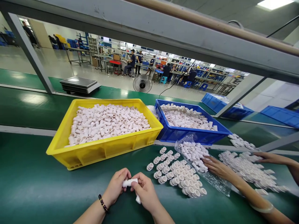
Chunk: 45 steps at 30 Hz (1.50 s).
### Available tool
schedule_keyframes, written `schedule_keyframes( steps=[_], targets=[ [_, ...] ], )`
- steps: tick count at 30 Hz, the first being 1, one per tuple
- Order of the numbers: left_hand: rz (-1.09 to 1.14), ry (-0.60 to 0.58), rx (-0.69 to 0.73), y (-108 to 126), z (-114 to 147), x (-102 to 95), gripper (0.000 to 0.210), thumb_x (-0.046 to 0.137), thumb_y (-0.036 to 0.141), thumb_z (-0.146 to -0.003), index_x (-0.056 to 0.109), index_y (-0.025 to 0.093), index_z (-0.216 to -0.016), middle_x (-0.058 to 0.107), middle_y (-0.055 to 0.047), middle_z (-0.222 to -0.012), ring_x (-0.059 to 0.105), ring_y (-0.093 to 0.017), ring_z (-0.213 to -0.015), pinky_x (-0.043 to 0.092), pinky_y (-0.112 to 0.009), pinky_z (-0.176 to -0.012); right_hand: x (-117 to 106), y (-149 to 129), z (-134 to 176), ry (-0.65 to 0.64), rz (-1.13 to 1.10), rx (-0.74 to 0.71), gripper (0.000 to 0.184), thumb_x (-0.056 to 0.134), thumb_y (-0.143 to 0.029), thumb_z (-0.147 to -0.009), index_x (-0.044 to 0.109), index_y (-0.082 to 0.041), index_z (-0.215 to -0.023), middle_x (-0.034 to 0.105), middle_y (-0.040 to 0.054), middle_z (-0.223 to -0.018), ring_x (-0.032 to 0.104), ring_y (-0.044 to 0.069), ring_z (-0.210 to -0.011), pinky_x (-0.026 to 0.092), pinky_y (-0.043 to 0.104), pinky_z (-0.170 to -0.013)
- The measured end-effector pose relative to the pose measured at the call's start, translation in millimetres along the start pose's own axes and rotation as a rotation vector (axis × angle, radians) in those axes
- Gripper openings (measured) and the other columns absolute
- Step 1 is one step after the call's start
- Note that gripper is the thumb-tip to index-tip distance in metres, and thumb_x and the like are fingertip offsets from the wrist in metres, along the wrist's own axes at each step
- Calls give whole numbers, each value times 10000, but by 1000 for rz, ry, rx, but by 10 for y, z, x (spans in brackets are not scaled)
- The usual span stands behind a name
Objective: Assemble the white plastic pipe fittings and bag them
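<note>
Between both hands is a white plastic pipe fitting, lying roughly level above the green bench. My left hand, with a dark beaded bracelet at the wrist, pinches its left end. At the other end, my right hand closes thumb and fingers round it. A second white piece pokes out below the right hand's fingers; most of it is hidden. Just right of my hands, many white fittings stand in rows on the bench. The yellow bin beyond my hands is filled with similar fittings.
A blue bin of fittings stands beside the yellow one. At right, a co-worker's hand touches fittings on a clear plastic bag; another hand rests at a further pile. Behind are a scale and frame posts.
</note>
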State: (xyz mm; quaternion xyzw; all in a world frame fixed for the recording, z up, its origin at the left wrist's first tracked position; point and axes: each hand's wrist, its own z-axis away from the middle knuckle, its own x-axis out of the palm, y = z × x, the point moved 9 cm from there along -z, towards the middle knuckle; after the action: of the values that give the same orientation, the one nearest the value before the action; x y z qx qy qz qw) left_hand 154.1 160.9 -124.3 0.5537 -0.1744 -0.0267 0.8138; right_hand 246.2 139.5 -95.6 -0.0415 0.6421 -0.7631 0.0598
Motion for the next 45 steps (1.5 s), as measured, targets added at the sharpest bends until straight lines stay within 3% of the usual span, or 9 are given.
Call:
schedule_keyframes(
  steps=[10,21,25,28,31,38,42,45],
  targets=[
    [-73,-72,33,37,5,106,397,374,529,-773,537,171,-721,364,78,-361,245,-68,-314,130,-185,-316,-151,-66,-38,36,-45,-36,229,582,-351,-726,552,-153,-838,480,-49,-550,382,61,-438,283,172,-422],
    [-162,-95,25,57,18,146,379,379,502,-786,500,173,-642,335,85,-368,255,-58,-328,154,-177,-333,-262,-257,96,112,196,-142,197,486,-330,-805,571,-165,-869,425,-35,-579,396,88,-511,319,192,-475],
    [-14,-221,-64,-20,51,244,332,391,476,-794,513,171,-745,365,86,-379,214,-49,-311,152,-180,-320,-300,-233,90,138,184,-115,201,481,-342,-808,558,-162,-854,422,-38,-557,382,84,-483,291,190,-443],
    [127,-353,-89,-17,96,353,297,463,412,-782,512,149,-909,496,37,-495,316,-51,-344,228,-186,-352,-342,-241,85,157,168,-94,219,484,-361,-803,548,-157,-851,422,-36,-554,369,85,-467,274,192,-422],
    [169,-409,-81,12,121,383,345,511,373,-765,486,132,-1010,536,4,-572,362,-51,-388,229,-187,-374,-369,-299,96,173,189,-111,219,494,-361,-796,553,-154,-836,429,-31,-566,361,84,-470,270,195,-424],
    [194,-414,-124,-1,133,350,218,472,394,-790,447,196,-879,390,87,-482,168,-29,-361,95,-176,-350,-336,-317,115,161,205,-117,214,472,-356,-813,545,-155,-811,388,-45,-546,337,76,-460,253,192,-418],
    [193,-376,-76,19,105,359,204,477,376,-794,448,181,-845,458,56,-510,299,-37,-370,146,-181,-355,-369,-326,124,196,226,-127,204,447,-341,-829,531,-157,-853,407,-36,-580,354,82,-487,274,197,-440],
    [254,-417,-65,52,119,389,234,541,311,-766,452,169,-929,525,15,-595,372,-47,-410,173,-188,-366,-376,-398,142,199,295,-175,178,443,-311,-834,531,-164,-880,437,-23,-624,382,91,-529,301,204,-481]
  ],
)
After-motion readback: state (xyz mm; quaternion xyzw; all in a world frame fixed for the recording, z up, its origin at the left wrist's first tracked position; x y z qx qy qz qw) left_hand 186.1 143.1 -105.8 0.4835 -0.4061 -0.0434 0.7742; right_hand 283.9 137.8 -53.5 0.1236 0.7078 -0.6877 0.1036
